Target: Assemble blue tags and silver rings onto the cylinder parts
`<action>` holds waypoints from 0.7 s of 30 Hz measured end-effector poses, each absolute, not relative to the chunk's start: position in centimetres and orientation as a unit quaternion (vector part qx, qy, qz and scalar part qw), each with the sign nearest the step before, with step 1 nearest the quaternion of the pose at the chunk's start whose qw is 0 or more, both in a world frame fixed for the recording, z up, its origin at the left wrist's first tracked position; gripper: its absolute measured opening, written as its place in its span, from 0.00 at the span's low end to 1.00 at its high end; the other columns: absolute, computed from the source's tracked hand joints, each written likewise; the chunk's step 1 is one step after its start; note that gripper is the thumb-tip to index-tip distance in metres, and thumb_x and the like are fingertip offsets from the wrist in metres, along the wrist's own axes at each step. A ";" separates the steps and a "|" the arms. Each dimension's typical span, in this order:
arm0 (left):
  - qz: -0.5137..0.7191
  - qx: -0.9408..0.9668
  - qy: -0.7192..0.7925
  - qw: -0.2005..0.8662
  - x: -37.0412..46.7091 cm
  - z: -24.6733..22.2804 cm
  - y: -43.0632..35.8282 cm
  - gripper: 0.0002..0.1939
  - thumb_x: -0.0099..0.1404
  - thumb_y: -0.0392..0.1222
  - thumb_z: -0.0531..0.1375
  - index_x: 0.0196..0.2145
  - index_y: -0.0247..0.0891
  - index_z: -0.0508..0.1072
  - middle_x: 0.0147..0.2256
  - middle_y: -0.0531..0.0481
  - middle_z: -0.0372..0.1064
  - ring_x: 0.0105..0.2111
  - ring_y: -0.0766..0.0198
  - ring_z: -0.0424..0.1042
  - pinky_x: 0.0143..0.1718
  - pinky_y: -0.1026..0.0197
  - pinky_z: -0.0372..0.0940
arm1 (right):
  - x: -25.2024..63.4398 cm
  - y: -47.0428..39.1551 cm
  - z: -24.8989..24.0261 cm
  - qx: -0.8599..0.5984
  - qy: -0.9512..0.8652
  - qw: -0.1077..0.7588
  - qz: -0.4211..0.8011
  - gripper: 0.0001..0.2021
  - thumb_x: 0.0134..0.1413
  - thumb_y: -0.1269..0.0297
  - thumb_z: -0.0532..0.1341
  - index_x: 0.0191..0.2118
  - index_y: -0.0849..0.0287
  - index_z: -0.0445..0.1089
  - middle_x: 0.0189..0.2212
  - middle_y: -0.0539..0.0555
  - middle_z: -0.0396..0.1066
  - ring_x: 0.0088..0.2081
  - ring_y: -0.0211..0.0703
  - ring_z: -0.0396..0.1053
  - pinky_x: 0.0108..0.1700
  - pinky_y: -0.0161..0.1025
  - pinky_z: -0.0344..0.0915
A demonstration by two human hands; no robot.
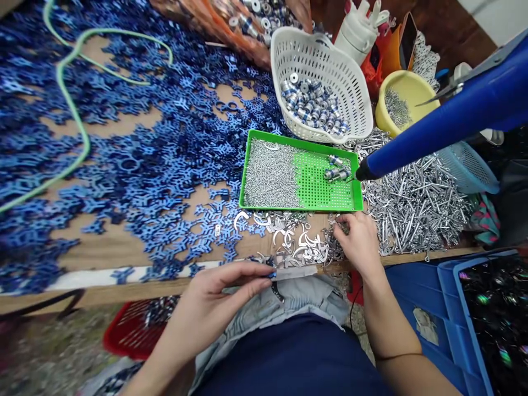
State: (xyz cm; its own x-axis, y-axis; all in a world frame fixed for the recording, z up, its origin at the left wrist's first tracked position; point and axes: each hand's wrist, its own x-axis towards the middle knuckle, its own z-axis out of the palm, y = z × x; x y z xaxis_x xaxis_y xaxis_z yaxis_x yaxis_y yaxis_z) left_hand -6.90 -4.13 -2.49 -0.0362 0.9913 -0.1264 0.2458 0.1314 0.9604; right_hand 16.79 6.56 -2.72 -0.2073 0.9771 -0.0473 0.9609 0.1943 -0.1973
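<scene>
My left hand (220,297) is at the table's front edge, thumb and fingertips pinched on a small blue metal part (273,274) that is mostly hidden by the fingers. Under and beside it a dark curved piece (277,291) hangs over my lap; whether it is joined to the blue part I cannot tell. My right hand (359,242) reaches into small silver parts just below the green tray (303,209). Its thumb and index finger are closed together, and what they hold is too small to name. Silver crescent-shaped pieces (307,247) lie between my hands.
Blue three-armed parts (165,159) cover the left side. A white basket (352,91) holds blue-and-silver cylinders. Silver pins (421,203) are heaped at right, under a blue power screwdriver (433,115) slanting in. A yellow bowl (383,104) and blue crate (457,308) stand at right.
</scene>
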 end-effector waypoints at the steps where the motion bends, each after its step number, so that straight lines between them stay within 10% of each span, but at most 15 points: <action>1: 0.406 0.519 0.592 0.464 -6.8 -2.5 -4.1 0.05 0.54 0.42 0.63 0.30 0.43 0.78 0.27 0.50 0.77 0.26 0.59 0.76 0.28 0.63 0.73 | 16.7 6.6 -2.8 -0.635 -0.764 0.056 0.103 0.08 0.50 0.64 0.56 0.33 0.59 0.71 0.29 0.55 0.64 0.37 0.50 0.60 0.42 0.47 0.55; 6: 0.427 0.480 0.590 0.489 -6.7 -2.4 -4.1 0.04 0.52 0.39 0.64 0.29 0.42 0.78 0.28 0.50 0.77 0.29 0.58 0.76 0.31 0.61 0.73 | 16.4 6.7 -2.7 -0.641 -0.742 0.121 0.155 0.04 0.48 0.65 0.58 0.28 0.58 0.68 0.27 0.52 0.65 0.33 0.45 0.62 0.38 0.43 0.59; 12: 0.512 0.322 0.513 0.609 -6.2 -2.4 -3.6 0.05 0.44 0.35 0.69 0.22 0.40 0.77 0.25 0.50 0.75 0.24 0.63 0.74 0.23 0.65 0.72 | 14.5 3.7 -0.5 -0.516 -0.668 0.438 0.311 0.02 0.51 0.66 0.61 0.30 0.55 0.67 0.30 0.52 0.68 0.36 0.42 0.66 0.39 0.42 0.64; 21: 0.447 0.207 0.472 0.732 -5.0 -1.3 -2.9 0.18 0.34 0.51 0.72 0.20 0.37 0.75 0.19 0.49 0.72 0.17 0.62 0.71 0.15 0.62 0.68 | 11.7 1.9 1.2 -0.302 -0.724 0.374 0.494 0.09 0.52 0.72 0.61 0.37 0.49 0.73 0.29 0.50 0.74 0.31 0.40 0.70 0.33 0.40 0.66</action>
State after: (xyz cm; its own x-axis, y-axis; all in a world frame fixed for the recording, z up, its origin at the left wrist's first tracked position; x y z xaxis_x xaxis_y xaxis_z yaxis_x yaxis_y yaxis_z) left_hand -5.02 -2.89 -1.26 0.1555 0.8484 -0.5060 -0.4585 0.5157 0.7238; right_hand 11.69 1.86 1.21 -0.5379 0.8071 0.2433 0.0680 0.3292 -0.9418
